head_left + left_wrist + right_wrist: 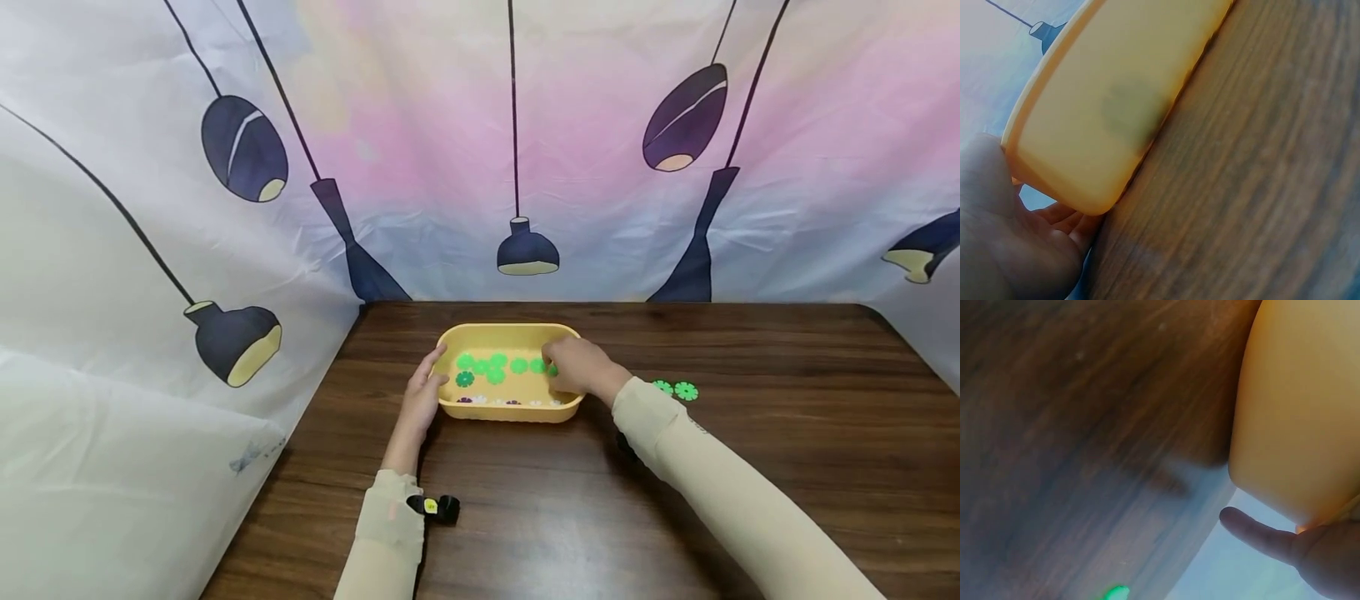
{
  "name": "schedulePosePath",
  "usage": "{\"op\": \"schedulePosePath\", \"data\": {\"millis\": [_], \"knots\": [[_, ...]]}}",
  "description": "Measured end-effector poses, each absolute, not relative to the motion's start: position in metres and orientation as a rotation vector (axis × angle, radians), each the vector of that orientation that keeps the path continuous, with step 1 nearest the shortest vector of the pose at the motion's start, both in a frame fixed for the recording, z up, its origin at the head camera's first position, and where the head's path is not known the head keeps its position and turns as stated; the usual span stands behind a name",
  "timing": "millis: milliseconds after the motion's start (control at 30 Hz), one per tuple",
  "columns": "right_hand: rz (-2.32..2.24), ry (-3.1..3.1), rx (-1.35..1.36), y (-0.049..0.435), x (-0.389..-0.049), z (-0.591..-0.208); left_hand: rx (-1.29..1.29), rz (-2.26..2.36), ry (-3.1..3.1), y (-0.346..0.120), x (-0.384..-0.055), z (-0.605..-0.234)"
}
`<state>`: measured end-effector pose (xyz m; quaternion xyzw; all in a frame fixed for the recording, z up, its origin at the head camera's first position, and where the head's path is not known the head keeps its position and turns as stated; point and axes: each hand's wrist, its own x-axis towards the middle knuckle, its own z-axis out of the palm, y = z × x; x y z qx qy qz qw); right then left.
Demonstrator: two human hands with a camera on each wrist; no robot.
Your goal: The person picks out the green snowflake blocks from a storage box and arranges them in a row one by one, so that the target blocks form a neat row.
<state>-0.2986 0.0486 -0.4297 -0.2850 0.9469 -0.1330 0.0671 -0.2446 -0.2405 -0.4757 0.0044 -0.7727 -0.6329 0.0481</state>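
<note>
Your left hand (422, 400) gripping a yellow tray (510, 412) near the table's far edge (615, 307), right hand (585, 367) by green discs (519, 366) inside, pinch unclear

The head view is bright and evenly lit, with glare on the near part of the surface (517, 517). The 2 wrist views are dimmer and softer; in the left, a blurred dark patch shows on the tray (1100, 87).

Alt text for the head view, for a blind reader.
A person's left hand holds the left end of a yellow tray while the right hand reaches into its right end. Green, purple and white flower-shaped pieces lie inside; two green pieces lie on the table to the right.
</note>
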Motion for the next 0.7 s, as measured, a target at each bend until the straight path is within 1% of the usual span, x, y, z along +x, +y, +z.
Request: {"op": "schedulePosePath", "data": {"millis": [267, 367, 533, 700], "knots": [[-0.418, 2.931, -0.954, 0.051, -0.299, -0.433, 0.006, -1.935, -2.343, -0.24, -0.244, -0.478], [-0.488, 2.933, -0.997, 0.054, -0.299, -0.432, 0.016, -1.936, -2.35, -0.241, -0.244, -0.476], [-0.604, 2.902, -1.068, 0.058, -0.297, -0.427, 0.012, -1.937, -2.343, -0.241, -0.244, -0.477], [-0.583, 2.876, -1.12, 0.06, -0.295, -0.421, 0.0, -1.941, -2.342, -0.242, -0.245, -0.478]]}}
